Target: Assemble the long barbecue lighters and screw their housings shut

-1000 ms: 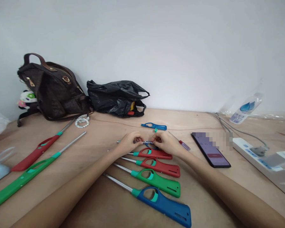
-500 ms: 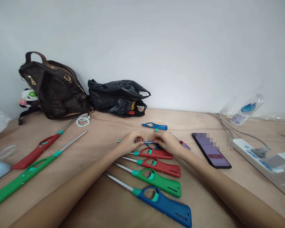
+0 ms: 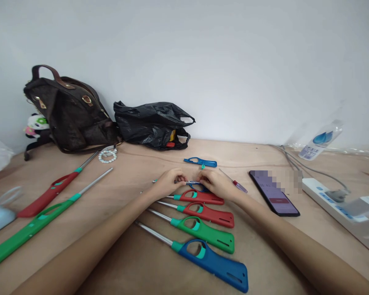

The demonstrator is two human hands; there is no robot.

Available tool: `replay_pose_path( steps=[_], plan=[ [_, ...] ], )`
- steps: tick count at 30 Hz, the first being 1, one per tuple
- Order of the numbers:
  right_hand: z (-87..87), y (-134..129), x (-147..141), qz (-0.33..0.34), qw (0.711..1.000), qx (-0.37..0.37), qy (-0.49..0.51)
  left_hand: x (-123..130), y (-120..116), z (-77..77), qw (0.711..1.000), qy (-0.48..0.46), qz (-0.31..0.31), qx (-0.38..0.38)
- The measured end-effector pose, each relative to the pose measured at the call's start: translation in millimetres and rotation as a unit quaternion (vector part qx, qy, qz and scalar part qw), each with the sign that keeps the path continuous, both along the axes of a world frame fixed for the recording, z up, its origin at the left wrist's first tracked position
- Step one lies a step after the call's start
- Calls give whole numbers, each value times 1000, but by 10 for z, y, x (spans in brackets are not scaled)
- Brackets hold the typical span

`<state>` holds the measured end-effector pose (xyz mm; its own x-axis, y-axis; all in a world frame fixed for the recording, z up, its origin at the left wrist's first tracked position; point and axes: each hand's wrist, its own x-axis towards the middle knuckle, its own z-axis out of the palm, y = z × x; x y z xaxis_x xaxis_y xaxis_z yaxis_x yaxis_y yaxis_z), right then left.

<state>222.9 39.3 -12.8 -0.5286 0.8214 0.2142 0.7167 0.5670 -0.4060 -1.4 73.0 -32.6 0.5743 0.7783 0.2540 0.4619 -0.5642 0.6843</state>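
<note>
Right at the centre of a tan tabletop (image 3: 126, 180), the left hand (image 3: 169, 183) and right hand (image 3: 214, 183) are both pinching a blue utility lighter (image 3: 193, 182), fingertips (image 3: 184, 179) closed on its slim silver part; fingers hide some of the rest. Surface has a faint wavy line running across it and butts up against a plain pale wall (image 3: 249, 61).

Call the hands the clock's middle: brown backpack (image 3: 76, 119) at 10 with a panda plush (image 3: 38, 123) beside it, black plastic bag (image 3: 147, 123) at 11, loose blue casing half (image 3: 209, 163) at 1. Purple screwdriver (image 3: 240, 187) and smartphone (image 3: 272, 194) at 3, white power strip (image 3: 341, 214) towards 4. Two red lighters (image 3: 218, 219), a green lighter (image 3: 213, 237) and a second blue lighter (image 3: 215, 262) line up from 6 to 5.

Writing-wise: the plastic bottle (image 3: 320, 141) between 2 and 3 has a label (image 3: 314, 146) with blue drops (image 3: 322, 138) and purplish lettering (image 3: 308, 153), way too blurry to read. Phone's lit up purple, partly pixelated, with a reddish bar (image 3: 279, 200) whose text I can't make out.
</note>
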Motion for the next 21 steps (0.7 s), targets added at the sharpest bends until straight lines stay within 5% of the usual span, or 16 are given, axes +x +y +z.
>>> replay_pose_path(
  steps=[9,21],
  plan=[
    [133,-139,-112,-2,991,83,-102,10,-39,41,1000,-6,-2,-9],
    [101,24,-221,164,926,238,-241,18,-46,46,1000,-14,-1,11]
  ],
)
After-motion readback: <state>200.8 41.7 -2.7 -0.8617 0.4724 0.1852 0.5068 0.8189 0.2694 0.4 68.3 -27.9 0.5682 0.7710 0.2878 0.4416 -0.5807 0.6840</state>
